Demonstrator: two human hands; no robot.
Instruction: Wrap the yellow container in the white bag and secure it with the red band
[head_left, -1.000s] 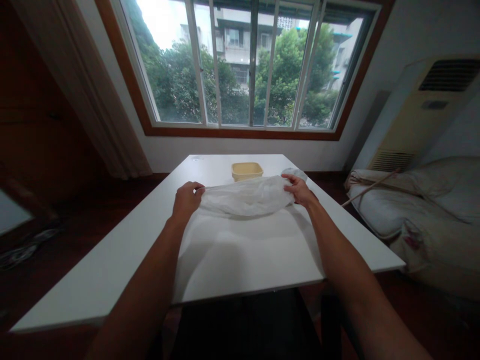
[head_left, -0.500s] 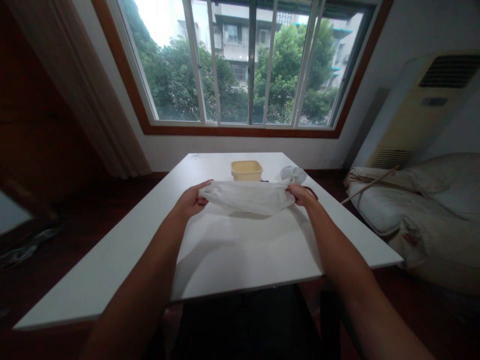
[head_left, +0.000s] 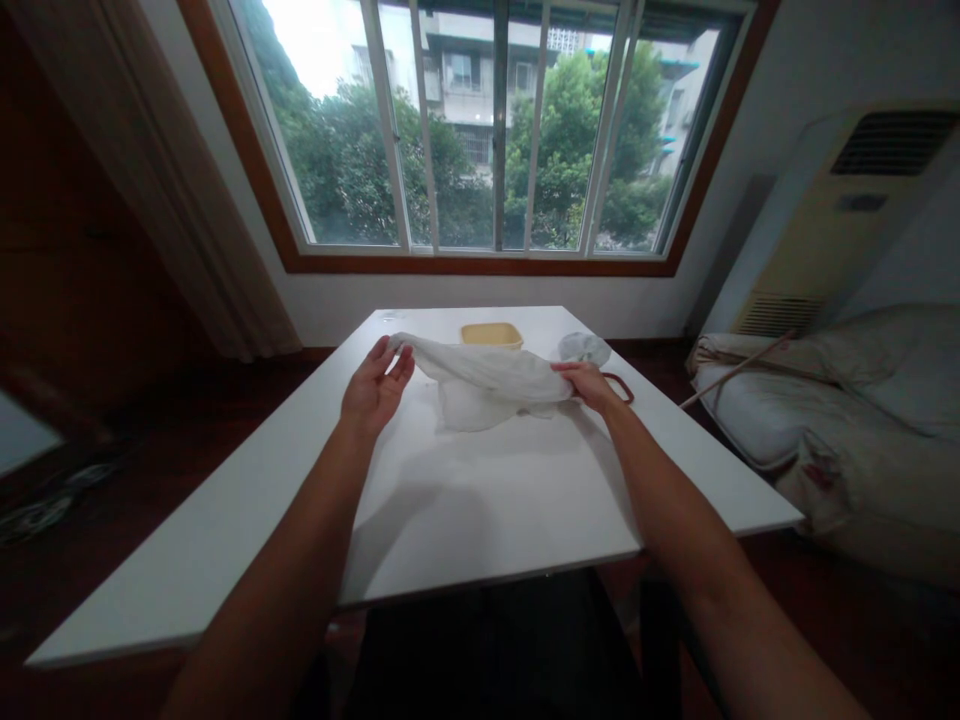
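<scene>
A thin, whitish plastic bag [head_left: 487,385] is stretched sideways above the white table, its lower part hanging in loose folds. My left hand [head_left: 375,390] has the bag's left end at its thumb and index finger, palm turned up and the other fingers loosely curled apart. The right end is pinched by my right hand [head_left: 589,385], thumb on top. Just behind the bag stands a yellow plastic tub [head_left: 491,335], its lower part hidden by the bag.
A crumpled clear bag [head_left: 585,348] lies near the white table's [head_left: 465,520] right edge. Beside my right wrist is a reddish-brown loop [head_left: 621,388]. Large stuffed sacks [head_left: 840,430] with a stick [head_left: 739,370] across them fill the floor at right.
My left hand has risen and turned palm up, lifting the bag's left end. The bag now slants down to the right, covers more of the tub, and hangs looser. My right hand has shifted slightly left.
</scene>
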